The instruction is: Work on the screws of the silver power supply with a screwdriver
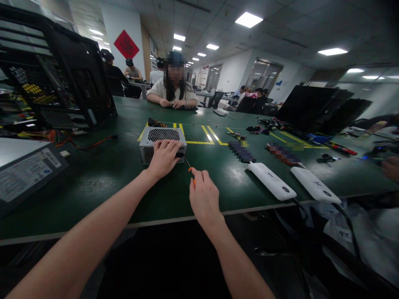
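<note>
A silvery computer power supply [146, 150] with perforated metal faces stands on the green table in front of me. My left hand [165, 157] lies over its near side, fingers stretched across the top edge and nothing gripped between them. Wrapped around the handle of an orange and black screwdriver [191, 169] is my right hand [204, 195]. The screwdriver's thin shaft points up and left, its tip at the lower right corner of the power supply's near face, close to a dark socket. Whether the tip sits in a screw cannot be made out.
A black computer case [71, 79] stands at the left, behind a labelled grey metal box [28, 174]. Two white power banks [272, 181] lie at the right. Dark monitors [314, 106] stand farther back. Across the green table [102, 195] sits a person [174, 89].
</note>
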A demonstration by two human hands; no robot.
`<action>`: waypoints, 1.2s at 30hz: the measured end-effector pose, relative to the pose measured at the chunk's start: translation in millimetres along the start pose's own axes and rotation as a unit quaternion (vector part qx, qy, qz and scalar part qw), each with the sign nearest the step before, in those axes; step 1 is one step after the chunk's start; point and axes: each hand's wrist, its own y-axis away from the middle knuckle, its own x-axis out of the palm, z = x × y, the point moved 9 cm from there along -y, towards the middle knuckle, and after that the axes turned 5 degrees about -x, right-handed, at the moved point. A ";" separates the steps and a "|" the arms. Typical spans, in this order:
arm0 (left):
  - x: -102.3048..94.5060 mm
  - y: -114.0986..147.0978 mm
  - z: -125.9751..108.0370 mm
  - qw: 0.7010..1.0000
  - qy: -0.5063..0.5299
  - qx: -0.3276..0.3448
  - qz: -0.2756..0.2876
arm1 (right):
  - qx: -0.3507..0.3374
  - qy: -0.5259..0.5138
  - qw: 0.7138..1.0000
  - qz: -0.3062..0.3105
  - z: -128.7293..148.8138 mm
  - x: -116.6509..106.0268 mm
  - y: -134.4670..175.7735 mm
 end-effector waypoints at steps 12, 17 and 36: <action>-1.7 -0.4 -0.2 1.000 0.004 0.001 -0.004 | 0.062 -0.021 0.997 0.030 -7.7 -1.3 -5.5; -0.9 -0.3 -0.4 1.000 0.000 0.000 -0.002 | 0.040 0.031 0.999 0.020 -2.3 -3.6 -4.4; -0.8 0.8 -0.8 1.000 -0.011 -0.001 0.005 | 0.050 -0.040 0.998 0.029 -15.3 -3.7 -9.3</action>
